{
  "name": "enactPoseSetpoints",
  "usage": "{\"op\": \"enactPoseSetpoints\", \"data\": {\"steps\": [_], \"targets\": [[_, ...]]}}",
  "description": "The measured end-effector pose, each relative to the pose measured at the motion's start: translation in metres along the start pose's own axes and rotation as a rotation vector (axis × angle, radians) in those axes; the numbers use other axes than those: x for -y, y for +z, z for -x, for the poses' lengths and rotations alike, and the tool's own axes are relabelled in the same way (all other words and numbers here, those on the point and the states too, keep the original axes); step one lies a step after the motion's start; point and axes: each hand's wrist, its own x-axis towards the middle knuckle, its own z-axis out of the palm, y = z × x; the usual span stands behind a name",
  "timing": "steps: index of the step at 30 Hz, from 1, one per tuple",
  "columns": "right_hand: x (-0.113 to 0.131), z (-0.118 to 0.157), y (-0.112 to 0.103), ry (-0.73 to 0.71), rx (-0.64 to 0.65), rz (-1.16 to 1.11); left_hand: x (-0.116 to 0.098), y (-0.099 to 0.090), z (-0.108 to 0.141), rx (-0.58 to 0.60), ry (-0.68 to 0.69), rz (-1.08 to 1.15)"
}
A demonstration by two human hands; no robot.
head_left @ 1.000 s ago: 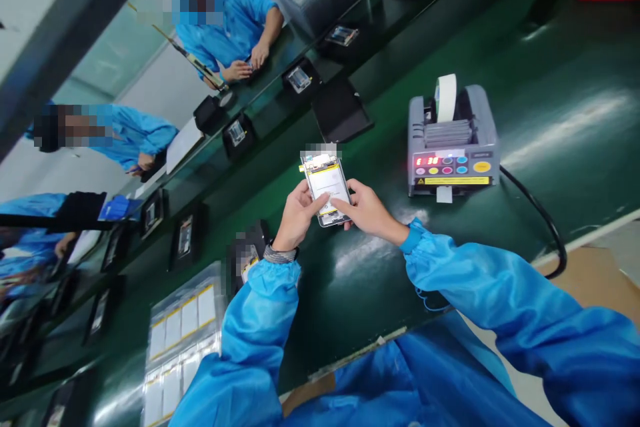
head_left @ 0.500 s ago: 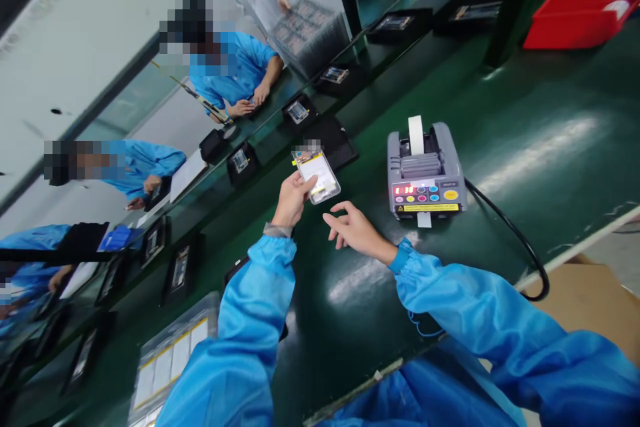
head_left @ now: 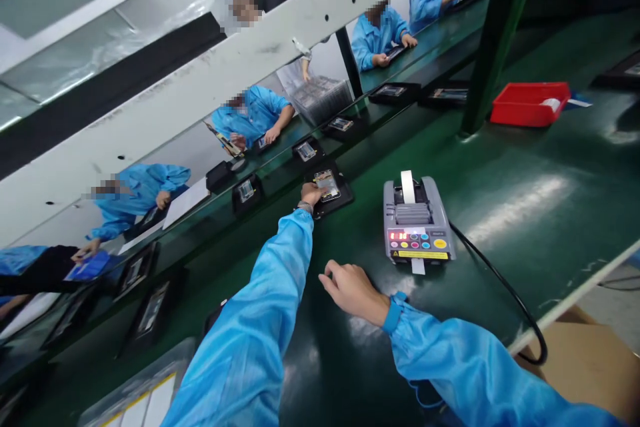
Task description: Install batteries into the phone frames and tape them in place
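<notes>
My left hand (head_left: pixel 313 194) reaches forward and holds the near left edge of a phone-like device (head_left: pixel 327 185) with a pale rectangular part in it. The device lies on a black tray (head_left: pixel 344 193). Nearer to me, my right hand (head_left: pixel 353 285) hovers over the green table with fingers loosely curled and apart, holding nothing. To its right stands a grey tape dispenser (head_left: pixel 417 220) with a red display and a short strip of tape sticking out at its front.
Black trays with devices (head_left: pixel 246 191) line the belt beyond. A red bin (head_left: pixel 530 104) sits by a green post (head_left: pixel 500 47). A black cable (head_left: pixel 500 277) runs off the right edge. Clear trays of white parts (head_left: pixel 145 400) are at lower left. Several people work opposite.
My left hand has moved forward with the device, which now lies on the black tray. My right hand stays near the dispenser. The view has tilted upward.
</notes>
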Motion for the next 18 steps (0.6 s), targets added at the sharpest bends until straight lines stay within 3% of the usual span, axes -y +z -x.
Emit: {"op": "enactPoseSetpoints", "data": {"steps": [4,7,13,15,18], "targets": [[-0.001,0.002,0.003,-0.027,-0.008,0.034,0.008,-0.018,0.011,-0.031,-0.022,-0.029],[-0.001,0.002,0.007,-0.027,-0.049,0.061,0.012,-0.041,0.045,-0.036,0.042,0.063],[-0.010,-0.003,0.012,-0.019,-0.267,-0.022,0.044,-0.085,0.172,0.052,0.134,0.357],[-0.014,-0.003,0.012,-0.038,-0.351,-0.057,0.063,-0.087,0.220,0.071,0.109,0.489],[-0.015,-0.002,0.017,-0.052,-0.419,-0.075,0.090,-0.074,0.286,0.156,-0.027,0.821]]}}
